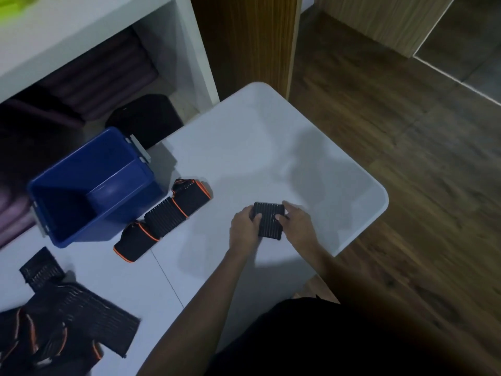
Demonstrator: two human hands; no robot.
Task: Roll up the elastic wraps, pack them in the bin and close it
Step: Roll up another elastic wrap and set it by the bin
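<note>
A rolled black ribbed wrap (269, 219) lies on the white table (244, 158) between my two hands. My left hand (244, 229) grips its left side with curled fingers, and my right hand (298, 223) pinches its right side. An open blue bin (89, 185) with grey latches stands at the left, and I see nothing inside it. Three rolled black wraps with orange trim (165, 218) lie in a row beside the bin's right wall. A heap of unrolled black wraps (67, 318) lies at the table's near left.
The table's rounded right edge (379, 204) drops to a wooden floor. Behind the bin, a white shelf (195, 58) holds purple rolled mats (108, 74) and a black object (147, 118). No bin lid is in view.
</note>
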